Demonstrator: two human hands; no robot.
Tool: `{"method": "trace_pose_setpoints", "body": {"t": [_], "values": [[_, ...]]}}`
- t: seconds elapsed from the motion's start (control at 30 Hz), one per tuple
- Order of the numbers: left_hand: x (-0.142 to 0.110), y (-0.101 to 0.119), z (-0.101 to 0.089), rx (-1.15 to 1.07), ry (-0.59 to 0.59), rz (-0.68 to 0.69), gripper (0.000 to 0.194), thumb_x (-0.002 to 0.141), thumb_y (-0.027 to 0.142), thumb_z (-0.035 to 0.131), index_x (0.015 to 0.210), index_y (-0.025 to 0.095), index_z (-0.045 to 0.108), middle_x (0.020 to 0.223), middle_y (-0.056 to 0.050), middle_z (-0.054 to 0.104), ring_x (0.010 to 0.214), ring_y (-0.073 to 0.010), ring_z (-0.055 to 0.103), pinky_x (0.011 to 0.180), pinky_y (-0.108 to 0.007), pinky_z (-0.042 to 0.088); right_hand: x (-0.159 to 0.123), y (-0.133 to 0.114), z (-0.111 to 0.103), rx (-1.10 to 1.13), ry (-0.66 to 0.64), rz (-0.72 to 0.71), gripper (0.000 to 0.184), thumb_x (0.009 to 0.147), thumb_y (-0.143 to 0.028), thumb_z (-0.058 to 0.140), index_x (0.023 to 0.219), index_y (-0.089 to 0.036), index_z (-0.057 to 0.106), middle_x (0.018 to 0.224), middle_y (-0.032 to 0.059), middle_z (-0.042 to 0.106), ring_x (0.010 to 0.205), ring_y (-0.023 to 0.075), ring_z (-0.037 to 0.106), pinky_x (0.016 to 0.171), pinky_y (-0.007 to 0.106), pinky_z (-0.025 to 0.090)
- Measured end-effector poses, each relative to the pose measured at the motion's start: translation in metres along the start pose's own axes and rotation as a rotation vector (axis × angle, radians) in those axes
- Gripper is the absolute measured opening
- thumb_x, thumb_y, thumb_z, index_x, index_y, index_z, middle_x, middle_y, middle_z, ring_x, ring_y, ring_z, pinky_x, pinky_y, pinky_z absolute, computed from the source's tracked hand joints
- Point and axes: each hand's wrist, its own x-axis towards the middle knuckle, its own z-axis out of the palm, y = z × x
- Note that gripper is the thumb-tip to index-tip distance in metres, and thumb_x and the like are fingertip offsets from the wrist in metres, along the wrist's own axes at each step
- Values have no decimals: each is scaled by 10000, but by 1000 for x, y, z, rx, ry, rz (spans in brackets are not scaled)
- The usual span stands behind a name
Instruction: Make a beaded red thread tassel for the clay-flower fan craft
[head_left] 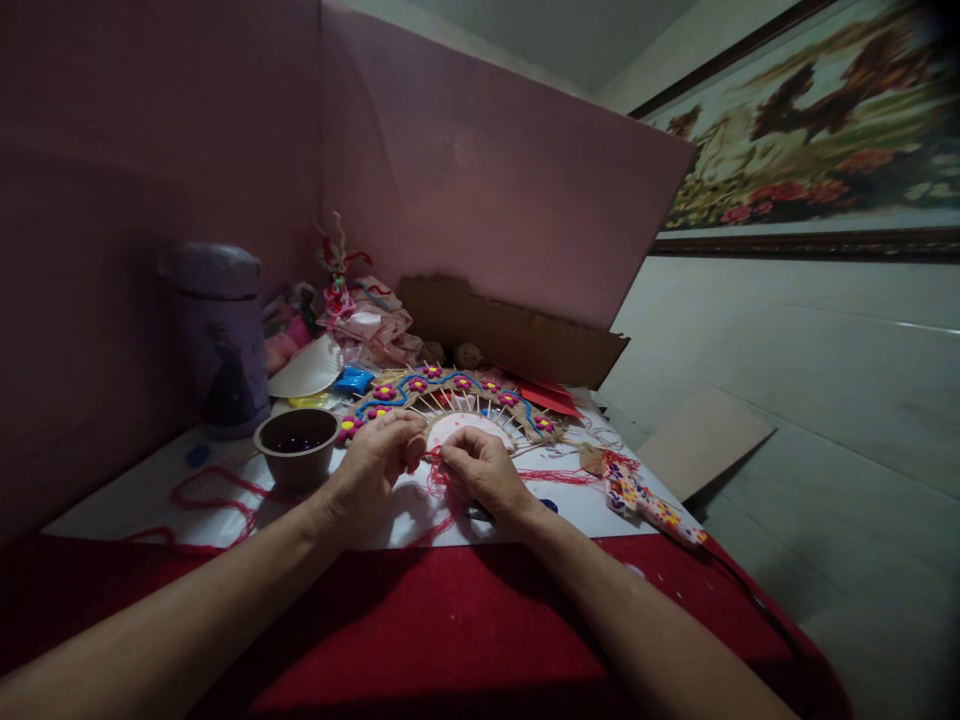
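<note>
Two hands working close together at mid-table! R hand (pixel 487 468) is pinching red yarn (pixel 437 482) btwn thumb & fingers, loose strands hanging down onto the white sheet (pixel 585 515). L hand (pixel 375 460) is curling in narrow just beside it; can't tell if it's gripping a strand too. Right behind both, the fan-shaped craft (pixel 480 419) is lying on the sheet, its sticks spreading out to a band w/ pink flowers & a blue wavy line. More yarn is trailing R to the flower-patterned object (pixel 652 505), some lying L, past the dark bowl (pixel 289 472). Purple flask (pixel 225 350) is standing far L; red cloth (pixel 412 630) is covering the near side.
</note>
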Motion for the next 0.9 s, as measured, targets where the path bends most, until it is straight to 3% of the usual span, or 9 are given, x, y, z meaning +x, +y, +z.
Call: {"method": "trace_pose_setpoints", "body": {"t": [0.1,0.2,0.27,0.4,0.5,0.6,0.73,0.9], "values": [[-2,3,-1,230,84,135,120,707,267,549,710,161,606,489,55,458,478,-92,381,489,-225,308,-1,-1,-2,-212,68,-123,126,746,-240,538,640,-178,509,570,-34,500,519,101,426,506,226,341],[-8,4,-1,615,206,440,120,706,227,565,753,162,654,686,-2,621,621,-126,507,585,-244,383,-3,-5,-4,-432,115,-252,153,783,-191,513,632,-182,488,572,-39,476,542,106,419,539,237,324],[-10,2,-1,780,210,540,179,724,190,533,834,170,673,806,-24,672,682,-144,555,630,-258,413,-4,-7,-4,-518,122,-317,162,796,-163,503,637,-183,480,581,-38,476,551,108,423,554,241,321],[-5,-7,-4,838,8,369,313,703,130,481,958,155,662,918,-61,704,766,-171,620,679,-277,458,-6,-10,-5,-578,61,-406,131,803,-137,508,680,-182,513,634,-27,519,592,115,463,604,246,348],[0,-14,-6,836,-86,223,235,664,139,500,827,156,668,835,-55,706,785,-186,626,694,-280,466,-7,-10,-4,-552,9,-409,111,813,-155,523,706,-179,542,671,-13,552,623,123,490,626,253,364],[2,-14,-5,792,-72,129,126,650,174,511,680,157,632,665,-24,657,660,-169,588,602,-263,440,-5,-7,-5,-425,-3,-323,128,843,-222,515,731,-178,559,683,-6,555,636,129,497,612,252,380],[1,-9,-4,760,-60,76,114,653,221,537,641,140,616,570,4,580,554,-135,506,514,-246,371,0,-2,-6,-192,-17,-196,184,862,-318,483,761,-182,555,690,-11,526,622,122,485,572,239,402],[4,-9,-9,801,-59,121,182,695,294,549,639,140,630,550,8,567,524,-126,474,500,-248,338,3,-2,-7,-9,-48,-14,120,790,-243,459,830,-184,555,654,-30,507,530,103,483,495,226,399]]}}
